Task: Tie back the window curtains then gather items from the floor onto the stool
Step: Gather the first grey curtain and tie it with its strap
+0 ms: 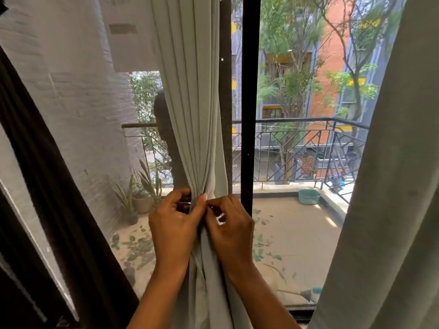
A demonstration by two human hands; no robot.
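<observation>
Left hand (pixel 174 225) and right hand (pixel 229 227) both pinch the gathered curtain (pixel 194 115) at its waist, fingers curled tight, thumbs meeting at a pale tie (pixel 213 198). It hangs bunched beside the black frame (pixel 249 103).

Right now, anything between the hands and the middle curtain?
Nothing visible. The left hand and right hand both grip the curtain where it is bunched, just left of the black window frame.
</observation>
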